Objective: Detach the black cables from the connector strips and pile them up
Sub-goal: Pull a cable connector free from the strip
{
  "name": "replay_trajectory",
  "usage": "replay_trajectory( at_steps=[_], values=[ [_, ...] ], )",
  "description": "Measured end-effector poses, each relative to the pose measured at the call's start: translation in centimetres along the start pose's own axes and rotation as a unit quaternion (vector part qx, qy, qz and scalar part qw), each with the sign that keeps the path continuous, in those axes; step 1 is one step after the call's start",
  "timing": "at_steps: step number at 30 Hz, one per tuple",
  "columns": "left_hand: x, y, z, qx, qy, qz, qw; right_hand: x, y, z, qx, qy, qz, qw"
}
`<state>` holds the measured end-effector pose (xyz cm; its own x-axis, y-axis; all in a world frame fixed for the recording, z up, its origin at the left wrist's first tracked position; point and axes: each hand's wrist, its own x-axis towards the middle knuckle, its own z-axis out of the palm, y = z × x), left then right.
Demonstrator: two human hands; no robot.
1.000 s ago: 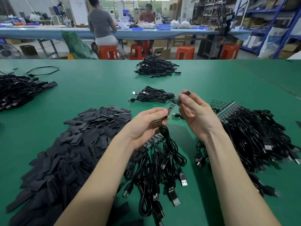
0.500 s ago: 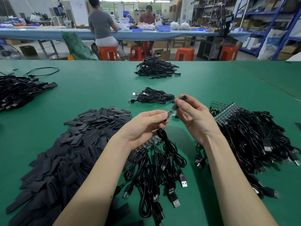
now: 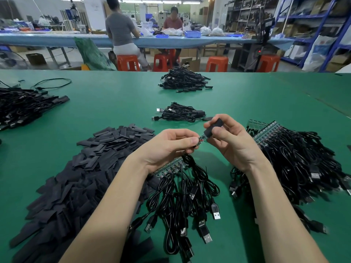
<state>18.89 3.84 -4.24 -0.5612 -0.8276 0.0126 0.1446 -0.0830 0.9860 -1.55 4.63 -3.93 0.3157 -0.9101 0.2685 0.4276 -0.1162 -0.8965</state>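
Right, both hands are up over the green felt-covered surface (image 3: pixel 237 103) and working the same small piece. The left hand (image 3: pixel 167 147) pinches the wire end of a tiny green circuit board (image 3: pixel 202 138) between thumb and fingertips, a red lead just showing at the grip. The right hand (image 3: pixel 231 143) has a short black sleeve of flat tubing (image 3: pixel 214 128) clamped between thumb and forefinger, and that sleeve sits over the far end of the little board, so the two grips nearly touch.

Directly below the left grip, a long green connector strip (image 3: pixel 167 168) lies on the surface with a fan of black USB cables (image 3: pixel 182 202) trailing from it toward the camera, plugs splayed out. Just under and outside the right wrist, a big tangle of black cables on more green strips (image 3: pixel 296 164). Outside the left forearm, a wide heap of flat black tubing pieces (image 3: pixel 79 171). Just beyond the two grips, a small pile of coiled black cables (image 3: pixel 180 113); farther out past that, a bigger black cable pile (image 3: pixel 184 80). Away to the far left, another dark bundle of cables (image 3: pixel 24 105).

Behind the surface, two people sit on orange stools (image 3: pixel 126 62) at a long blue bench (image 3: pixel 57 39).
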Motion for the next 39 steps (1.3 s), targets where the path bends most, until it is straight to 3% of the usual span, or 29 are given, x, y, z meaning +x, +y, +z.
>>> replay_trajectory(
  at_steps=[9,16,19,23,27,33,39],
  values=[
    [0.3,-0.1,0.0,-0.019,0.015,0.019,1.0,0.2,0.4,0.6,0.018,0.062,-0.01,0.998],
    [0.6,-0.1,0.3,-0.008,0.071,0.026,0.997,0.3,0.6,0.6,-0.017,0.072,0.007,0.997],
    [1.1,-0.4,0.7,0.056,0.142,0.068,0.986,0.5,0.9,0.6,0.003,0.118,0.006,0.993],
    [1.3,-1.0,0.5,0.156,0.159,0.135,0.965,0.7,1.1,0.4,0.019,0.163,0.012,0.986],
    [1.4,-1.3,0.4,0.184,0.19,0.189,0.946,1.1,1.1,0.8,0.039,0.184,0.022,0.982],
    [1.6,-1.6,0.7,0.198,0.224,0.209,0.931,1.4,0.9,0.9,0.047,0.212,0.036,0.975],
    [1.3,-1.3,0.8,0.289,0.227,0.218,0.904,1.4,0.9,1.0,0.009,0.204,0.034,0.978]
  ],
)
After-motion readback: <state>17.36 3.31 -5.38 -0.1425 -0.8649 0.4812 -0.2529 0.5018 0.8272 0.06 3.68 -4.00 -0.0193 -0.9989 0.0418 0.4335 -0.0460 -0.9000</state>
